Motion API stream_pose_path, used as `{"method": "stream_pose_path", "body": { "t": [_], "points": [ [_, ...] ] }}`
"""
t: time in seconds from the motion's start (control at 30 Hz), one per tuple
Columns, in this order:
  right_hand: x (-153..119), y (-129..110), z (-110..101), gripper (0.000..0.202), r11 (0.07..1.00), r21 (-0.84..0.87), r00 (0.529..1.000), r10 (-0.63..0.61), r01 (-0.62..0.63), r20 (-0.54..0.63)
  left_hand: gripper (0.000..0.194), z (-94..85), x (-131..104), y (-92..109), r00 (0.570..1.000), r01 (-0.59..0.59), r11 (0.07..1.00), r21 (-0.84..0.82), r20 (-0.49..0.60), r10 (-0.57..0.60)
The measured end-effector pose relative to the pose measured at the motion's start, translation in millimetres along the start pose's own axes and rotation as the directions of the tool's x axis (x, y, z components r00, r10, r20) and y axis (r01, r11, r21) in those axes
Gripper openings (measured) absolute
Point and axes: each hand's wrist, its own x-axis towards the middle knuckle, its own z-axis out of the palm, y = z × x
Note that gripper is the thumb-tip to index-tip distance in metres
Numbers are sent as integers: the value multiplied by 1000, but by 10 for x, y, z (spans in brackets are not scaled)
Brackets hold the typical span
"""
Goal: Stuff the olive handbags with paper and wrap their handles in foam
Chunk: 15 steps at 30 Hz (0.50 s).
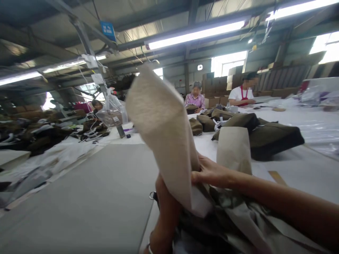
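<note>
A grey surface [92, 197] fills the lower left. At lower centre my left hand [167, 197] meets the beige piece [161, 120] upright mid-frame; its fingers are hidden, so I can't tell its grip. Right of centre, my right hand [210, 171] is clamped on that piece's edge. Dark bundles [275, 138] lie at right.

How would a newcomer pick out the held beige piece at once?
Find the broad grey surface at left. By its right edge, the left hand and right hand grip a tall beige piece. Unlike the shorter-looking beige piece behind, it is held up.
</note>
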Motion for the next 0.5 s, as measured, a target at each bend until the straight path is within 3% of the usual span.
{"method": "stream_pose_path", "body": {
  "t": [0.1,0.17,0.2,0.27,0.33,0.37,0.43,0.5],
  "points": [
    [55,-32,69,86,998,56,995,31,-26,-99,30,92,-64,106,985,-7,998,-57,172,17],
    [20,-11,50,69,995,80,977,74,-59,-199,36,-9,-65,130,950,29,991,-128,313,13],
    [-15,7,29,63,995,74,962,90,-73,-259,38,-102,-60,131,942,43,984,-172,335,17],
    [-108,44,-11,57,996,28,925,93,-89,-369,34,-321,-57,119,975,26,985,-172,224,13],
    [-205,63,-27,54,995,-31,907,69,-90,-416,29,-509,-69,93,997,-39,997,70,74,34],
    [-247,64,-21,53,994,-66,908,49,-84,-417,26,-570,-79,75,995,-79,962,262,77,61],
    [-307,53,13,49,983,-169,926,-3,-66,-378,38,-612,-95,26,965,-186,793,581,260,36],
    [-337,31,62,45,950,-312,967,-56,-25,-248,54,-563,-94,-46,891,-267,683,680,445,-95]
  ]
}}
